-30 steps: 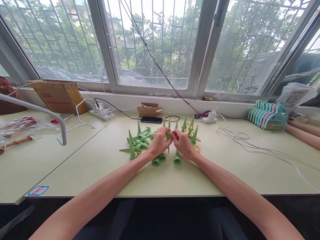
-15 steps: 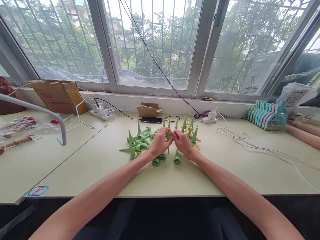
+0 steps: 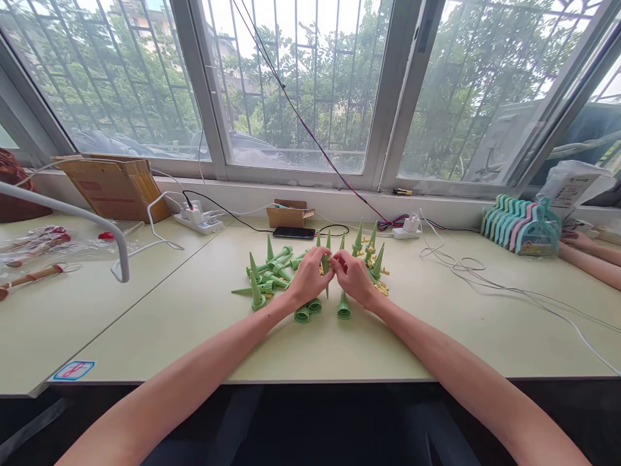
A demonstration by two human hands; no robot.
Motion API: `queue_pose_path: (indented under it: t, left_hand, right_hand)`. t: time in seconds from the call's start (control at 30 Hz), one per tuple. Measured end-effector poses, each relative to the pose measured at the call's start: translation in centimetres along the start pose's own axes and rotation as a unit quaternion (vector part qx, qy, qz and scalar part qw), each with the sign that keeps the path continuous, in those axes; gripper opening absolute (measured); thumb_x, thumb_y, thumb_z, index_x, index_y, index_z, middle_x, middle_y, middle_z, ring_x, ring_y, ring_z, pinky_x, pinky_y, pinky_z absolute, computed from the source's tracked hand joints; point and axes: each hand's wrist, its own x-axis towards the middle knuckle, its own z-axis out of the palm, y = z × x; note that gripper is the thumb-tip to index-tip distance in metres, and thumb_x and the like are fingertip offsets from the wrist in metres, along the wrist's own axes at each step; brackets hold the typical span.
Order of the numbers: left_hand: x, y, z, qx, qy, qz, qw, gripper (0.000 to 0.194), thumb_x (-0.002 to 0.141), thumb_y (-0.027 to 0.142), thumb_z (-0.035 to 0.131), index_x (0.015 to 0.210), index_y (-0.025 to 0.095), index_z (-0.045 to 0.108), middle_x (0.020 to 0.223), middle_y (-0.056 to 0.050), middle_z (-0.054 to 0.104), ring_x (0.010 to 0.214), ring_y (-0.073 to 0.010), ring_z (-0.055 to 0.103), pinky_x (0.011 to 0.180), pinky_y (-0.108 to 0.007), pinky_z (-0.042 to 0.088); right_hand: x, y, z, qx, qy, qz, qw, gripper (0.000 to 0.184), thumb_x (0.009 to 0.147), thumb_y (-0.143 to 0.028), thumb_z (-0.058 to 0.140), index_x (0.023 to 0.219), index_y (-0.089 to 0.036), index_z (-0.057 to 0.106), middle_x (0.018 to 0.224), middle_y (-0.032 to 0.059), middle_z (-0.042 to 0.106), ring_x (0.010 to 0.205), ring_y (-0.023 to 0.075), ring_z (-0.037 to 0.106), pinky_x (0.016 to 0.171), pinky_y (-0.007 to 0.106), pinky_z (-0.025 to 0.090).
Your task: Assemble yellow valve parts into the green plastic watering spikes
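Observation:
My left hand [image 3: 310, 277] is closed around a green plastic plant watering spike [image 3: 326, 286], its tip pointing down at the table. Close against it, my right hand [image 3: 354, 277] has its fingers pinched at the spike's upper part; whatever small piece they hold is hidden. More green spikes [image 3: 257, 296] lie and stand in a pile left of my hands. Others [image 3: 358, 239] stand upright behind and to the right, some with small yellow valves. Loose yellow valves [image 3: 381, 289] lie beside my right wrist. One spike [image 3: 344, 308] stands in front of my right hand.
Behind the pile are a black phone [image 3: 294, 233] and a small open carton [image 3: 290, 213]. Power strips [image 3: 198, 221] and loose white cables [image 3: 468, 265] lie toward the window. At right stands a row of pastel dustpans [image 3: 521, 226], with another person's arms [image 3: 592, 255] beside it.
My hands stay nearly in place, with only a slight shift of the right fingers. At the far right, the other person's hands and the nearest dustpan have moved a little.

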Motion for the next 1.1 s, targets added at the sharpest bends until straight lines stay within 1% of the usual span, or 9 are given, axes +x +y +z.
queue_pose_path:
  t: [0.17,0.33,0.43,0.57,0.7,0.87,1.1]
  left_hand:
    - [-0.06,0.05,0.06,0.0,-0.003,0.003,1.0,0.019,0.083,0.02,0.06,0.101,0.02,0.054,0.098,-0.005,0.059,0.073,-0.014,0.056,0.067,-0.028,0.045]
    - [-0.09,0.09,0.1,-0.001,-0.004,0.003,1.0,0.022,0.081,0.019,0.062,0.101,0.02,0.054,0.099,-0.004,0.06,0.074,-0.0141,0.056,0.068,-0.028,0.046]
    - [-0.07,0.15,0.07,-0.001,-0.003,0.005,1.0,0.021,0.082,0.019,0.061,0.101,0.019,0.054,0.099,-0.004,0.06,0.074,-0.014,0.056,0.068,-0.028,0.046]
    - [-0.04,0.19,-0.03,-0.003,-0.003,0.0,1.0,0.022,0.081,0.017,0.06,0.102,0.019,0.054,0.099,-0.004,0.059,0.074,-0.0135,0.056,0.069,-0.027,0.046]
    - [-0.04,0.16,-0.04,-0.003,-0.006,-0.004,1.0,0.022,0.08,0.017,0.06,0.101,0.019,0.054,0.1,-0.005,0.059,0.073,-0.0133,0.055,0.069,-0.027,0.046]
    - [-0.05,0.2,0.02,-0.002,-0.005,-0.003,1.0,0.02,0.082,0.018,0.059,0.101,0.018,0.054,0.099,-0.005,0.059,0.073,-0.0133,0.055,0.069,-0.027,0.046]
    - [-0.04,0.3,-0.12,0.0,-0.008,0.001,1.0,0.019,0.083,0.022,0.059,0.101,0.018,0.054,0.099,-0.005,0.06,0.073,-0.0134,0.055,0.069,-0.027,0.046]
  right_hand:
    - [-0.01,0.07,-0.17,-0.005,-0.005,0.003,1.0,0.028,0.097,-0.038,0.041,0.084,-0.02,0.057,0.066,0.001,0.061,0.055,0.0137,0.051,0.056,0.024,0.034]
    - [0.0,0.1,-0.15,-0.01,-0.004,0.003,1.0,0.033,0.098,-0.041,0.038,0.08,-0.02,0.056,0.061,-0.0007,0.056,0.052,0.0127,0.045,0.054,0.023,0.031]
    - [0.0,-0.06,-0.13,-0.012,0.0,0.005,1.0,0.032,0.098,-0.04,0.039,0.08,-0.02,0.056,0.06,-0.0011,0.056,0.052,0.0124,0.045,0.054,0.023,0.031]
    - [-0.03,-0.3,-0.2,-0.017,0.006,0.006,1.0,0.025,0.095,-0.038,0.045,0.083,-0.02,0.056,0.06,-0.0019,0.054,0.053,0.0124,0.046,0.054,0.023,0.032]
    - [-0.04,-0.18,-0.14,-0.003,0.005,0.003,1.0,0.022,0.095,-0.036,0.046,0.085,-0.02,0.056,0.063,-0.0012,0.057,0.053,0.0124,0.047,0.055,0.024,0.033]
    - [-0.04,0.1,-0.02,0.003,0.001,-0.005,1.0,0.023,0.096,-0.035,0.044,0.085,-0.02,0.057,0.068,0.0008,0.062,0.055,0.0131,0.05,0.057,0.024,0.035]
    - [-0.02,0.25,0.0,-0.002,-0.001,-0.003,1.0,0.028,0.097,-0.037,0.042,0.082,-0.02,0.057,0.064,-0.0005,0.059,0.054,0.0125,0.047,0.055,0.023,0.033]
